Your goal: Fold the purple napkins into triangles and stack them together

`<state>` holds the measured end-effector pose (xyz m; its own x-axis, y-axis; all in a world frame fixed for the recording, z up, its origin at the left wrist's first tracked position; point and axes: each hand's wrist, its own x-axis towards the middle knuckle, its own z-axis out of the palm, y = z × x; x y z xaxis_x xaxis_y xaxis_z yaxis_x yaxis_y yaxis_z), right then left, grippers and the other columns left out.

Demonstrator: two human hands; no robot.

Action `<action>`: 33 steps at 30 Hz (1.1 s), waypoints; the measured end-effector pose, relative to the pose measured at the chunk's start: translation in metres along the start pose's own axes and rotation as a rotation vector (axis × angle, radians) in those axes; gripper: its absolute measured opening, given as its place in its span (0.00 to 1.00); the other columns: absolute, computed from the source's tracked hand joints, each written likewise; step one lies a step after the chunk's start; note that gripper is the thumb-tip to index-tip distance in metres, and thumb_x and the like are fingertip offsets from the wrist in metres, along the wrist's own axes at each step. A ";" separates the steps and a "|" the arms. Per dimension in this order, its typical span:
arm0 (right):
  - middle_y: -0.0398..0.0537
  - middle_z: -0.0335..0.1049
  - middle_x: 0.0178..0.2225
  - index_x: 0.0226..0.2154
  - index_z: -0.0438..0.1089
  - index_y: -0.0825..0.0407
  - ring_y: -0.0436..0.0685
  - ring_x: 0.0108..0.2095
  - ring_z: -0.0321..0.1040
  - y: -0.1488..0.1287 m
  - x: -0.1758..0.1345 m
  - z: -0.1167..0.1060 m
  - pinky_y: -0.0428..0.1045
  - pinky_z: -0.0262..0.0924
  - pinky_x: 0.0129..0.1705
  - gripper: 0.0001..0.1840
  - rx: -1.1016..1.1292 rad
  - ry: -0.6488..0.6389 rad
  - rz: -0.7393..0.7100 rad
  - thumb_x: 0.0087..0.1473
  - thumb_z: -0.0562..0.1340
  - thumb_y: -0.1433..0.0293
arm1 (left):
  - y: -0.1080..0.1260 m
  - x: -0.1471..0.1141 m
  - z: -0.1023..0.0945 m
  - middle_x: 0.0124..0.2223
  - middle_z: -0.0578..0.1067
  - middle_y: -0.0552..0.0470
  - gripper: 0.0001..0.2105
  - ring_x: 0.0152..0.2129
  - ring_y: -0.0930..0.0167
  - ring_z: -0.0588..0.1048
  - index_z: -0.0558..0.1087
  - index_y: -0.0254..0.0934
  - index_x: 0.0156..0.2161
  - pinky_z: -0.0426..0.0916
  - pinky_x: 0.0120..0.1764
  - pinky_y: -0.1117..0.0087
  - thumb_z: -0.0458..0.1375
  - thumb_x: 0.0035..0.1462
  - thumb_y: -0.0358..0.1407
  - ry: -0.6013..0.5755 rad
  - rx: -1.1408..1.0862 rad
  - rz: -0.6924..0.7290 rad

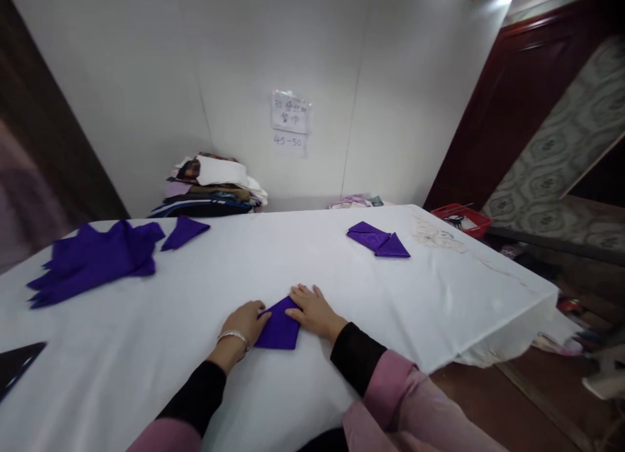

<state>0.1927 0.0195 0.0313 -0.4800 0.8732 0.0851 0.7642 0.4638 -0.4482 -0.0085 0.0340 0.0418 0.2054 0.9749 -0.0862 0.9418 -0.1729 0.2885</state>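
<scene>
A folded piece of purple cloth (280, 329) lies flat on the white-covered table in front of me. My left hand (245, 323), with a silver bracelet at the wrist, is closed at its left edge, the thumb and curled fingers gripping the fabric. My right hand (315, 310) rests open on the upper right part of the cloth, fingers stretched out and thumb apart. Farther off to the right sit folded purple pieces (378, 239). A spread heap of purple cloth pieces (97, 260) lies at the left, with a purple triangle (184, 232) beside it.
The white tablecloth (273, 256) hangs over the right edge. Stacked folded fabrics (209, 185) stand against the wall under a paper sign (290, 123). Tangled pale cord (437, 235) lies at the far right, near a red basket (463, 219). A dark flat object (19, 364) is at the left.
</scene>
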 end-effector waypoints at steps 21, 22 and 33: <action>0.47 0.73 0.41 0.52 0.64 0.50 0.55 0.42 0.68 -0.006 0.027 -0.041 0.52 0.53 0.52 0.27 -0.030 -0.332 -0.239 0.48 0.62 0.67 | 0.025 -0.032 -0.010 0.29 0.73 0.54 0.04 0.28 0.68 0.72 0.65 0.40 0.31 0.58 0.30 0.71 0.48 0.55 0.34 -0.089 -0.075 0.157; 0.47 0.73 0.39 0.51 0.66 0.51 0.54 0.38 0.69 -0.005 0.027 -0.044 0.49 0.58 0.46 0.26 -0.002 -0.366 -0.203 0.48 0.62 0.67 | 0.026 -0.031 -0.012 0.30 0.74 0.54 0.05 0.29 0.68 0.72 0.65 0.41 0.31 0.58 0.31 0.71 0.48 0.55 0.34 -0.085 -0.065 0.175; 0.39 0.70 0.31 0.40 0.72 0.52 0.47 0.30 0.65 0.021 0.003 -0.045 0.42 0.58 0.34 0.17 0.526 -0.512 0.045 0.46 0.64 0.64 | 0.044 -0.012 0.003 0.37 0.76 0.51 0.16 0.38 0.65 0.71 0.68 0.42 0.46 0.59 0.48 0.61 0.51 0.51 0.29 0.006 -0.244 0.445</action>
<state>0.2268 0.0382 0.0620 -0.6928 0.6502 -0.3119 0.5417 0.1837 -0.8203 0.0310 0.0148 0.0527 0.5705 0.8150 0.1013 0.6735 -0.5348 0.5103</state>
